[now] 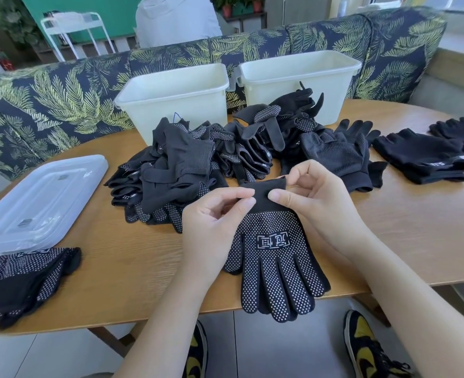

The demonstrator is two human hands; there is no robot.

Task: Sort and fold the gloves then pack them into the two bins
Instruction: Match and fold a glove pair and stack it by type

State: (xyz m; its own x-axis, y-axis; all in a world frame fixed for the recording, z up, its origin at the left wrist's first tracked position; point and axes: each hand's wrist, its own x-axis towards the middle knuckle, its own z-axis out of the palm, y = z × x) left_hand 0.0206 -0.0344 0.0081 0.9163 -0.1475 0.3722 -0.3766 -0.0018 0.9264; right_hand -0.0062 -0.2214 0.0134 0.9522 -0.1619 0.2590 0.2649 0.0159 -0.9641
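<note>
Two hands hold one black dotted glove (273, 257) just in front of the big glove pile (225, 156) on the wooden table (416, 241). The left hand (214, 230) pinches the left side of the glove's cuff with curled fingers (239, 203) and thumb. The right hand (318, 197) pinches the right side of the cuff the same way. The glove's own finger parts point toward the person and hang a little over the table's near edge. It has white dots and a white boxed mark on it.

Behind the pile stand two white bins side by side. The left bin (176, 105) touches the back of the pile. The right bin (301, 77) has some gloves leaning on its front wall. You cannot see the bottom of either bin.

To the right of the pile lie flat black gloves (427, 156) in a row, with more near the table's far right edge. To the left of the pile lies a clear lid (40, 203). In front of the lid, well apart from the pile, sits a small stack of dotted gloves (26, 279).

A leafy sofa (61, 105) runs behind the table. Yellow and black shoes (361, 347) show under it.
</note>
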